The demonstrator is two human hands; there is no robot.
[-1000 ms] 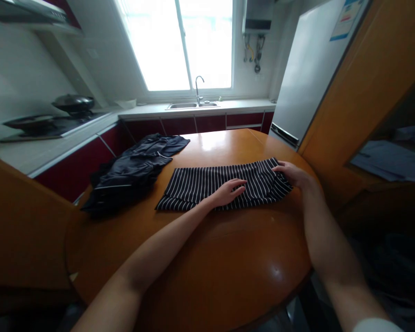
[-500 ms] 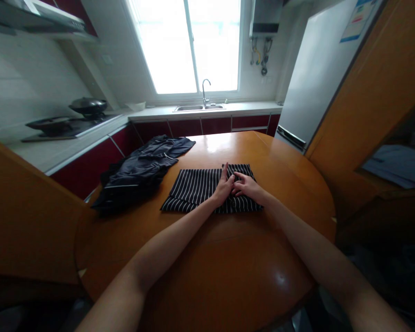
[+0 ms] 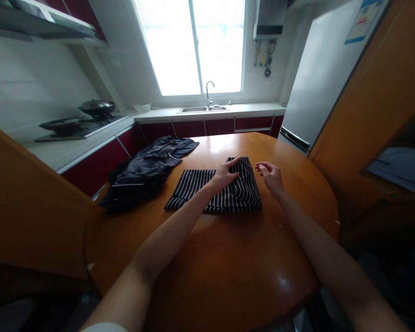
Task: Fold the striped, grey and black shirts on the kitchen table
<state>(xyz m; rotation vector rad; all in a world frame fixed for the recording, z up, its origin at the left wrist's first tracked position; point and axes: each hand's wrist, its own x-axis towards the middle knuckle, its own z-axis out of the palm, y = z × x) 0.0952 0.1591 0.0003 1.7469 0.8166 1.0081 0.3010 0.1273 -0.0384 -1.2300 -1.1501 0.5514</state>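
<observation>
A black garment with thin white stripes (image 3: 197,188) lies folded on the round wooden table (image 3: 228,258). My left hand (image 3: 226,174) rests on its folded right part, fingers flat and pressing down on the cloth. Just off the garment's right edge my right hand (image 3: 270,174) hovers above the tabletop, fingers loosely curled, holding nothing that I can see.
A dark navy garment (image 3: 147,170) lies crumpled on the table's far left. Behind are a counter with a stove and pans (image 3: 79,122), a sink (image 3: 202,109) under the window, and a fridge (image 3: 314,83) at the right. A wooden cabinet (image 3: 376,106) stands close on the right.
My right hand folded the striped garment's right end over to the left, then let go and drew back to the right. My left hand moved onto the fold and stays there.
</observation>
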